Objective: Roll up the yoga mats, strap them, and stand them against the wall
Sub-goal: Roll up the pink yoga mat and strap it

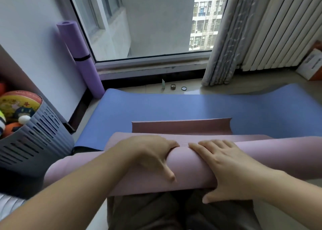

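Observation:
A pink yoga mat (pixel 190 168) lies rolled into a thick tube across my lap, its last flap (pixel 181 127) still flat ahead on the blue mat. My left hand (pixel 148 153) curls over the top of the roll, thumb pointing down its near side. My right hand (pixel 228 167) presses flat on the roll just to the right, fingers spread, thumb under the near edge. The blue yoga mat (pixel 191 107) is spread flat on the floor beneath. A purple rolled mat (pixel 80 59), bound with a dark strap (pixel 81 57), leans upright against the wall left of the window.
A grey slotted basket (pixel 34 139) with balls and a toy stands close on the left. Small items (pixel 174 86) lie on the floor below the window. Curtain (pixel 224 46) and radiator (pixel 278 29) are at the right, with a white box (pixel 310 66) beside them.

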